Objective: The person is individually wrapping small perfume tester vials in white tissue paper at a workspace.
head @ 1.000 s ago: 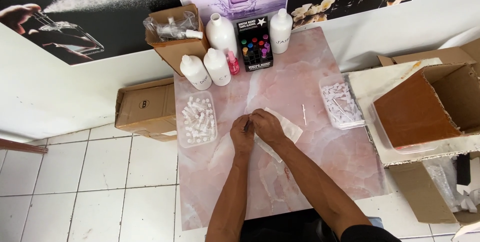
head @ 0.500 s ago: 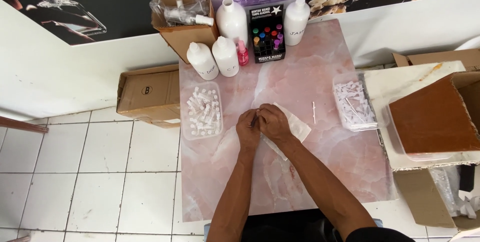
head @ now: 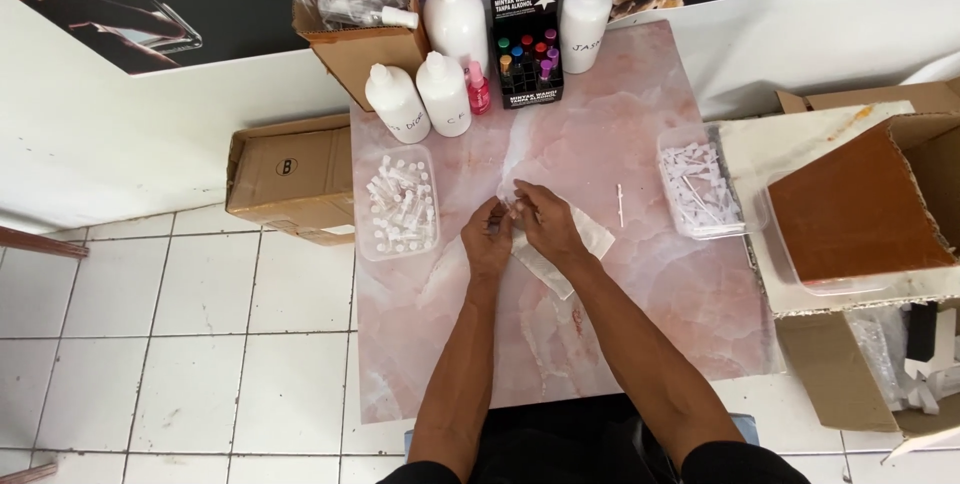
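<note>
Not much has moved since a second ago: both hands stay mid-frame over the white cloth on the pink table. Left hand and right hand pinch something tiny between closed fingertips; can't tell what.

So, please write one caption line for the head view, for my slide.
Left hand and right hand meet over a white tissue sheet on the pink marble-patterned table.

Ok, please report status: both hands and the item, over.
Left hand and right hand pinch a small clear item over white cloth. Nothing blocks them.
</note>
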